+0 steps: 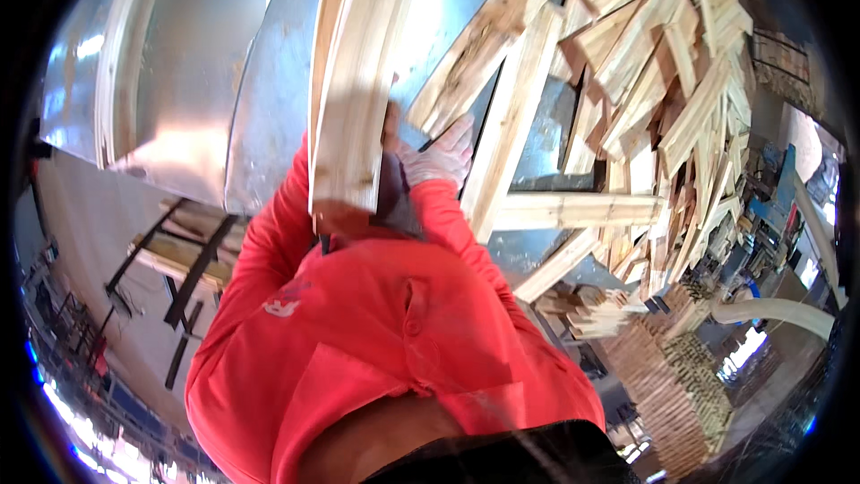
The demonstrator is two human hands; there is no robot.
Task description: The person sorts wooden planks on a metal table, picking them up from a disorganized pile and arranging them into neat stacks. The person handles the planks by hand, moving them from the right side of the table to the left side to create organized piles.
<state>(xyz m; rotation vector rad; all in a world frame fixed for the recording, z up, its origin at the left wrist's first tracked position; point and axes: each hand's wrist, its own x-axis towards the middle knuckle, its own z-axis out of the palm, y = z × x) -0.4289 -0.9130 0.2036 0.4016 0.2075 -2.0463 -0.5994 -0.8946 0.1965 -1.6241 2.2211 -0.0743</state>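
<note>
Right hand (441, 159), gloved, is gripping the wooden plank (358, 99), long axis running up and away; left hand is lying hidden behind it.

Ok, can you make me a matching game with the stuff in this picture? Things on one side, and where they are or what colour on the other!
Things:
1. Stack of wooden slats
2. Shirt
3. Right hand
4. Heap of wood offcuts

Clues:
A. Bright red
B. Piled up at the upper right
C. In a white glove, just right of the slats
D. Held up in the middle, pale wood

Pairs: 1-D, 2-A, 3-C, 4-B

The left hand is hidden behind the slats, so it gets no clue.
</note>
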